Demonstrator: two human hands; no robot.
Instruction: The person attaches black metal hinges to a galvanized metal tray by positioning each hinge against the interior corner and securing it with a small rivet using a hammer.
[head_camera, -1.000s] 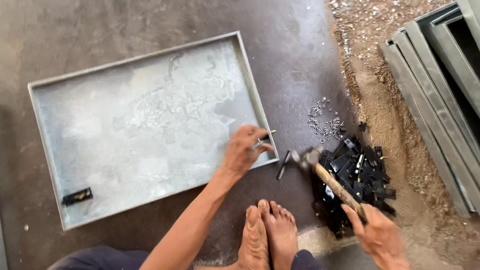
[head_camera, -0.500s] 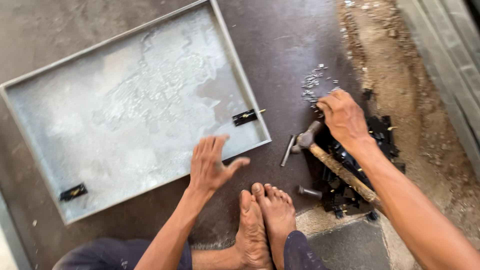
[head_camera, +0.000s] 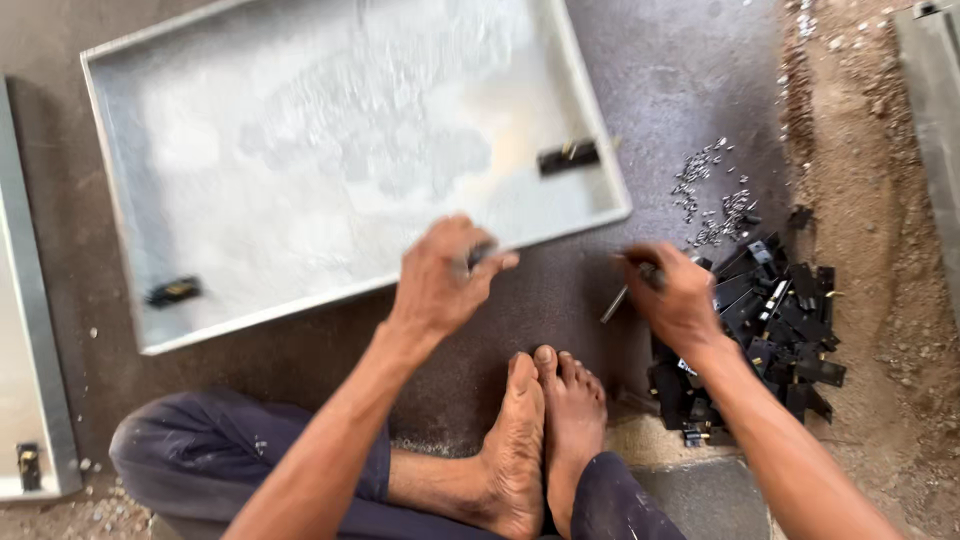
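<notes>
Head view: our left hand (head_camera: 440, 285) pinched a small dark piece (head_camera: 478, 254) over the metal tray's (head_camera: 110, 190) near rim. Our right hand (head_camera: 675, 300) gripped a thin metal rod (head_camera: 614, 303) beside the black bracket pile (head_camera: 775, 320); screws (head_camera: 710, 195) lay beyond.

Left hand (head_camera: 445, 280): blurred – a small dark piece shows at the fingertips, its kind unclear
Right hand (head_camera: 675, 300): blurred, curled over a thin metal rod (head_camera: 615, 303) whose upper end it hides
Metal tray (head_camera: 115, 215): top edge cut off by the frame
Pile of black clips (head_camera: 775, 320): partly hidden under the right forearm
Small silver bits (head_camera: 712, 195): too small to tell – nails or screws
Second panel (head_camera: 30, 330): cut off at the left edge
</notes>
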